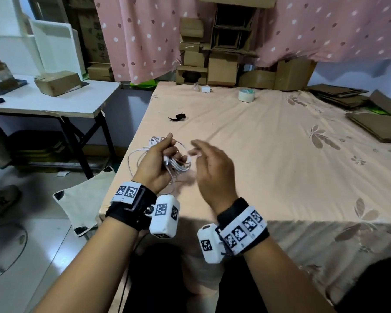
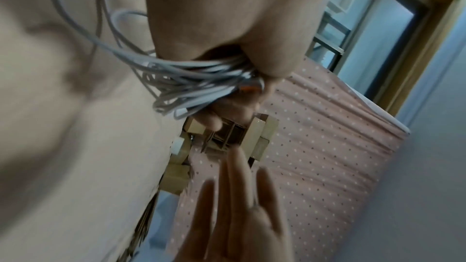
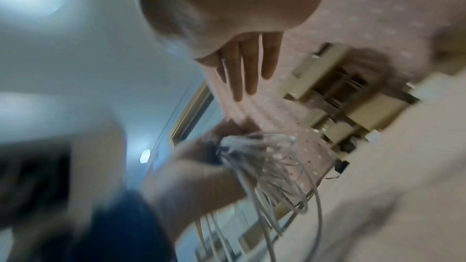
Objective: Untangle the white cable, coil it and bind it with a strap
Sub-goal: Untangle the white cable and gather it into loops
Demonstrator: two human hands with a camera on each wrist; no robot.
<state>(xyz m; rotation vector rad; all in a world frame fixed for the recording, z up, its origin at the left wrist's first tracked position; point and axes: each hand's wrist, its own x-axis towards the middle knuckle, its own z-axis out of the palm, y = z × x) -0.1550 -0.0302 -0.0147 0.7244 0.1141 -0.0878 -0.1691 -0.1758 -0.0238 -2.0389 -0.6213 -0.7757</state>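
Note:
My left hand (image 1: 165, 158) grips a bundle of white cable (image 1: 178, 164) above the near left corner of the peach-coloured table (image 1: 280, 154). Loose loops of it hang out to the left and below the fist. The left wrist view shows the cable (image 2: 191, 83) bunched under my curled fingers. My right hand (image 1: 209, 163) hovers just to the right of the bundle, fingers straight and spread, holding nothing; it looks blurred. In the right wrist view its fingers (image 3: 248, 67) are extended above the cable (image 3: 262, 158). A black strap (image 1: 178, 117) lies on the table farther back.
A roll of tape (image 1: 246, 94) and a small white charger (image 1: 205, 89) sit near the table's far edge. Cardboard boxes (image 1: 215, 64) stand behind them, flat cardboard sheets (image 1: 375, 123) lie at the right. A white side table (image 1: 54, 98) stands left.

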